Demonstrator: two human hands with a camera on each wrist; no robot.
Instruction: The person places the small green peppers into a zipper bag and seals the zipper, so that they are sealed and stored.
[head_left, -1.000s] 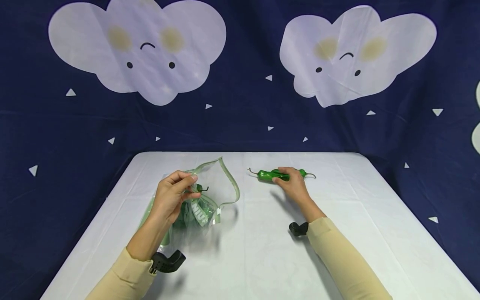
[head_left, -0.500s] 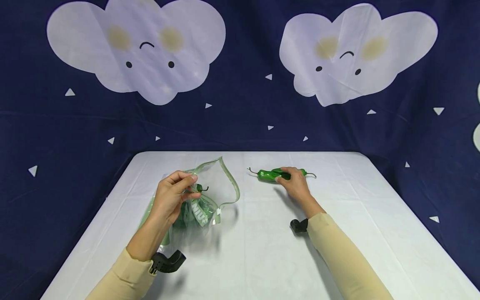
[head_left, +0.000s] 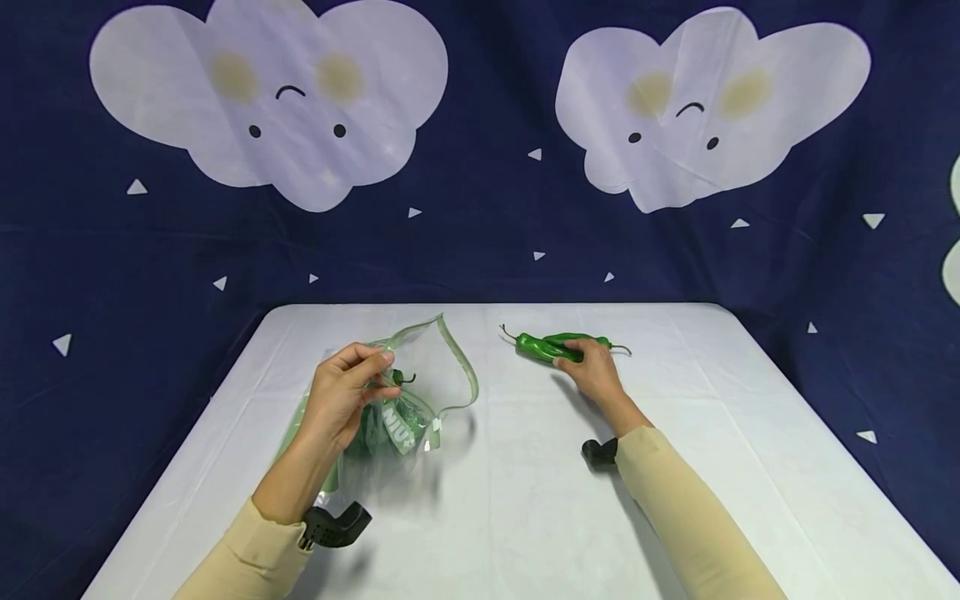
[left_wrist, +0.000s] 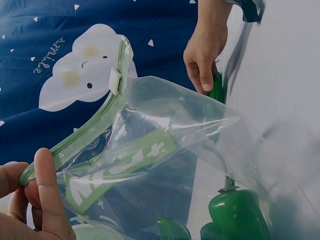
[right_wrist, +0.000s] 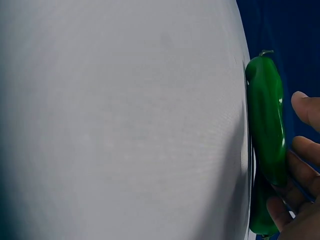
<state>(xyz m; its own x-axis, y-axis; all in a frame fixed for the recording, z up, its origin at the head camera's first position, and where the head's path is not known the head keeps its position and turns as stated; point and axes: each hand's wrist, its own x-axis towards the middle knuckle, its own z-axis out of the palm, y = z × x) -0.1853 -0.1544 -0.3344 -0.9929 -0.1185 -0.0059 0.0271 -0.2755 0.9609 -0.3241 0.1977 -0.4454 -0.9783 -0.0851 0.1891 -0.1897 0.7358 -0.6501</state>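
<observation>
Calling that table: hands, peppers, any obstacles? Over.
Left hand pinching open-mouthed clear bag. Right hand curled over two green peppers. No obstacle seen between peppers and bag.

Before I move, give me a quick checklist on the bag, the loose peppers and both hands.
1. Left hand holding the clear bag by its rim: ok.
2. Bag mouth open: ok, it gapes in the head view.
3. Right hand at the two loose peppers: ok, fingers touch them.
4. Firm grip on just one pepper: cannot tell; some fingertips stand off in the right wrist view.
5. Loose peppers lifted: not ok, they appear to lie on the table.
</observation>
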